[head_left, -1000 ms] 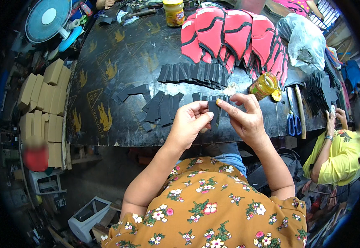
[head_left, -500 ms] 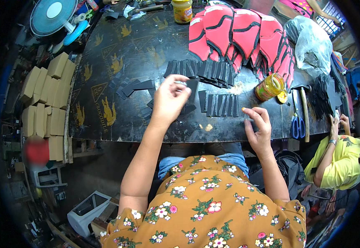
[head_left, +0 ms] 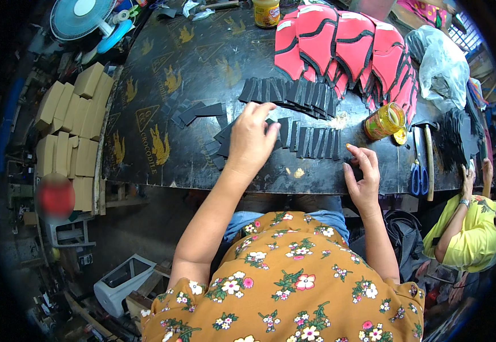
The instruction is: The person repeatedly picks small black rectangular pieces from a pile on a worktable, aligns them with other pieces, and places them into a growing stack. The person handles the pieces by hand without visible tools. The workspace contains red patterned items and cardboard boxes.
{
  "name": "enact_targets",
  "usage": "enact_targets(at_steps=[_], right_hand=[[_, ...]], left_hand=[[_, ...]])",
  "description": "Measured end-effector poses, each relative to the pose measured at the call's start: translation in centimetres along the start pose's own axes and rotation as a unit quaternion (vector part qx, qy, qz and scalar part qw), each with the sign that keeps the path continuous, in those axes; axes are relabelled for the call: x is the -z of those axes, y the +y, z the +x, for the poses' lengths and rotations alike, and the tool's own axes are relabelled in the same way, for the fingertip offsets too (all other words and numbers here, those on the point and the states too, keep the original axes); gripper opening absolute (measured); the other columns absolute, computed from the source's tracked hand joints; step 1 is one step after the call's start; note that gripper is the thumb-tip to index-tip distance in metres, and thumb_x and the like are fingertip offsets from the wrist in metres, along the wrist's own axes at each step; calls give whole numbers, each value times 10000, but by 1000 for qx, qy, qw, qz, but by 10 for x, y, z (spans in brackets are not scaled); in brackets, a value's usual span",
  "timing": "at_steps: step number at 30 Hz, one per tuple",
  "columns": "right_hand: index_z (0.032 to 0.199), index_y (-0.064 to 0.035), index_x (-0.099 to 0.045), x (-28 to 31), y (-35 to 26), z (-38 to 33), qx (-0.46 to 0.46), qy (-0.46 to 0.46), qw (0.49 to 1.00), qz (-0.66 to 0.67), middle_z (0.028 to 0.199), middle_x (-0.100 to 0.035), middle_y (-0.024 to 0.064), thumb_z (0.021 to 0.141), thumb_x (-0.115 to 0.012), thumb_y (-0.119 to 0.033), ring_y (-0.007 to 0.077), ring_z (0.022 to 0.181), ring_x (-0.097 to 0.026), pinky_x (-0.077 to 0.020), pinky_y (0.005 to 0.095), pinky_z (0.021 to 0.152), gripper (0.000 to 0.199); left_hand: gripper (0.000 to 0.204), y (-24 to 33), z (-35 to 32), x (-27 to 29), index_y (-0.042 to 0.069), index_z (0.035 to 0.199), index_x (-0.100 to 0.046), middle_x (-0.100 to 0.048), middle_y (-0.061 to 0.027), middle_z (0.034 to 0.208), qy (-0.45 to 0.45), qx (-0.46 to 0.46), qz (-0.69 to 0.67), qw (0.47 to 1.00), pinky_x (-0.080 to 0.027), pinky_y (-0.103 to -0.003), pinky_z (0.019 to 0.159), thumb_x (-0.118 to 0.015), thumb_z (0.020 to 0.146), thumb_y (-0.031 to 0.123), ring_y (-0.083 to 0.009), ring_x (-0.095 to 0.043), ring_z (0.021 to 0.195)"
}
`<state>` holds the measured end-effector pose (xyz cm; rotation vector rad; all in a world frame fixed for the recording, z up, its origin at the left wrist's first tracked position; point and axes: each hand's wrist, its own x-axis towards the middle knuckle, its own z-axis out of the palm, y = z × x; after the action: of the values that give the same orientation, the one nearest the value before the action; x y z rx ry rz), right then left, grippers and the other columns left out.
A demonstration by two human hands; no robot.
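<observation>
My left hand point(head_left: 252, 139) hovers over the black table with thumb and forefinger apart, holding nothing I can see. Just right of its fingertips a black strip point(head_left: 284, 132) lies at the left end of a short overlapping row of black strips point(head_left: 319, 143). Behind that is a longer, thicker row of black strips point(head_left: 293, 96). Loose black pieces point(head_left: 209, 110) lie left of and partly under my left hand. My right hand point(head_left: 364, 178) rests near the table's front edge, fingers loosely curled and apart, a yellow-orange smear on one fingertip. The open glue jar point(head_left: 378, 123) stands tilted beyond it.
Red-and-black cut panels point(head_left: 355, 45) are heaped at the back, near another jar point(head_left: 267, 12). Blue-handled scissors point(head_left: 419, 178) and a hammer point(head_left: 429, 159) lie right, before a black stack point(head_left: 458, 137). A person in yellow point(head_left: 470, 233) works there. Cardboard boxes point(head_left: 82, 119) stand left.
My left hand has let go of the black strip, which now lies at the left end of the short row. The whole view has shifted slightly; my right hand keeps its pose.
</observation>
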<state>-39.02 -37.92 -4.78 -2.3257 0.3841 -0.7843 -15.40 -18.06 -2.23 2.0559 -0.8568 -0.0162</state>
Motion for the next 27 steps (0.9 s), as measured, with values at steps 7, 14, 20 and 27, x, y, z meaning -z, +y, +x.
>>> enact_targets(at_steps=[7, 14, 20, 27], right_hand=[[1372, -42, -702, -2, 2, 1, -4, -9, 1000, 0, 1207, -633, 145, 893, -746, 69, 268, 1053, -653, -569, 352, 897, 494], [1342, -35, -713, 27, -5, 15, 33, 8, 999, -39, 1214, -643, 139, 875, -795, 33, 271, 1075, -654, -563, 365, 916, 478], [1166, -99, -797, 100, -3, 82, 71, 86, 952, -284, 1403, -664, 144, 768, -957, -326, 361, 1285, -597, -465, 476, 1092, 485], [1071, -94, -867, 106, -8, 129, 3, -98, 913, -396, 1552, -609, 142, 691, -942, -484, 373, 1403, -537, -443, 541, 1115, 550]], left_hand=[[275, -28, -32, 38, 139, 1045, -764, -696, -46, 1189, -85, -106, 63, 989, -435, -483, 1085, -864, 824, 268, -310, -610, 1218], [281, -50, -40, 55, 122, 1042, -770, -708, -47, 1222, -21, -87, 100, 991, -446, -474, 1076, -871, 802, 227, -307, -621, 1228], [499, -47, -31, 69, 48, 1271, -716, -679, -164, 1279, 8, -79, 4, 997, -497, -457, 1098, -885, 820, 180, -368, -642, 1240], [161, -71, -41, 111, 19, 1140, -761, -721, -91, 1050, 199, 52, -24, 978, -572, -317, 788, -688, 997, 6, -191, -702, 873]])
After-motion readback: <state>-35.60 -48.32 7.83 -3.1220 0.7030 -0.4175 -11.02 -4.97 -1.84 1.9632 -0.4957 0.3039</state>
